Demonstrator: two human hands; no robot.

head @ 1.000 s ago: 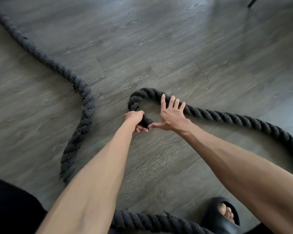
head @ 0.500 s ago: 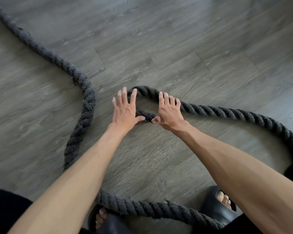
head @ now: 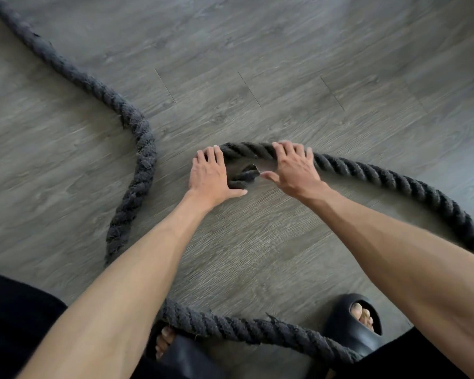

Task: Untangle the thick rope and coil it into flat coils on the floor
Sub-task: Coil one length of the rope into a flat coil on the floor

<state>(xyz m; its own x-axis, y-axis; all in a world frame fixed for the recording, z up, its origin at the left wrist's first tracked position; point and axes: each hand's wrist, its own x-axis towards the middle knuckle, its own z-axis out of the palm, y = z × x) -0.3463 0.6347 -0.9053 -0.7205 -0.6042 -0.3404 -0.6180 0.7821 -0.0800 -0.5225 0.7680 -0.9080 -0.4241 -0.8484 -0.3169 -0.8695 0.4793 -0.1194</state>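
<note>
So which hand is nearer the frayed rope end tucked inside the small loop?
Left. The left hand lies flat right beside the rope end, touching that curl. The right hand rests on the rope arc, its thumb just short of the end.

Grey wood-plank floor (head: pixel 285 64) stretching under my hands, thick dark rope (head: pixel 394 181) lying looped across it, my black slippers (head: pixel 345 329) resting nearer me.

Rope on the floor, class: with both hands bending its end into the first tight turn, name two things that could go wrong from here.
1. The thick rope looks stiff; if the left hand or right hand eases off, the small curl around the rope end may spring open.
2. A stretch of rope lies by the sandals; pulling slack could catch a foot.
</note>
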